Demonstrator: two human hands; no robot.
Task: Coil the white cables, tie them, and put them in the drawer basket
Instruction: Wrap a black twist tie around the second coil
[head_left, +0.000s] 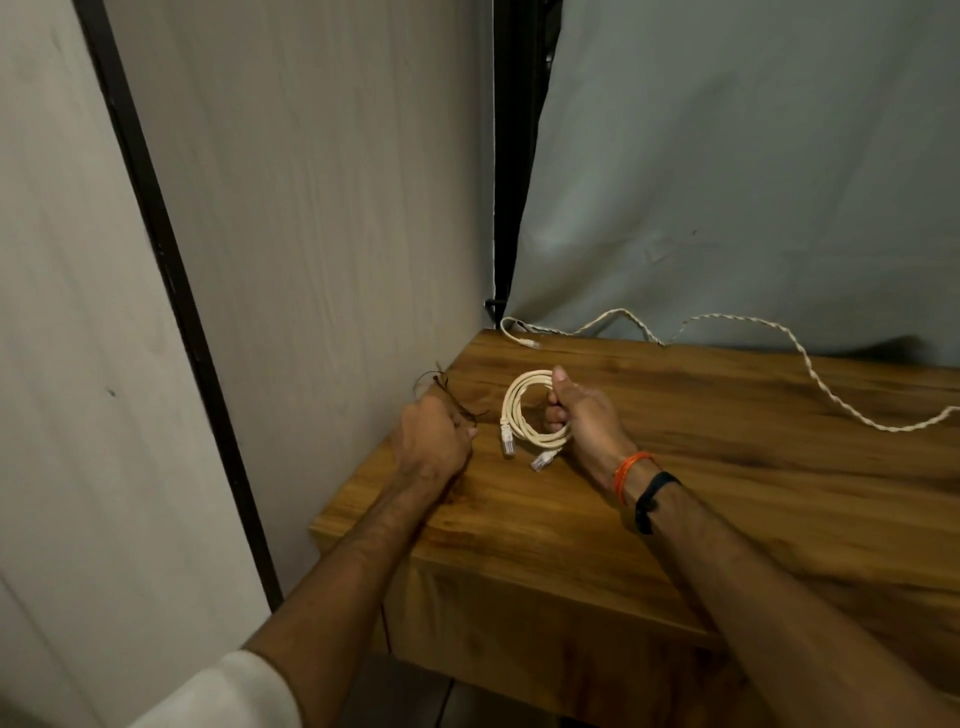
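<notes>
Right now my right hand (582, 415) grips the coiled white cable (530, 415); my left hand (434, 436) clutches thin dark ties (441, 387).

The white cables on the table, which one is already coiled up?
The coiled cable gripped by the right hand, wound into a ring with both plugs dangling. The loose cable along the table's far edge by the grey cloth still lies stretched out and wavy.

Both my forearms reach forward, bare from the elbow, a pale sleeve at my left upper arm. My left hand (434, 439) is curled into a fist, knuckles up. My right hand (582, 415) is curled too, thumb raised, with orange and dark bands round its wrist.
</notes>
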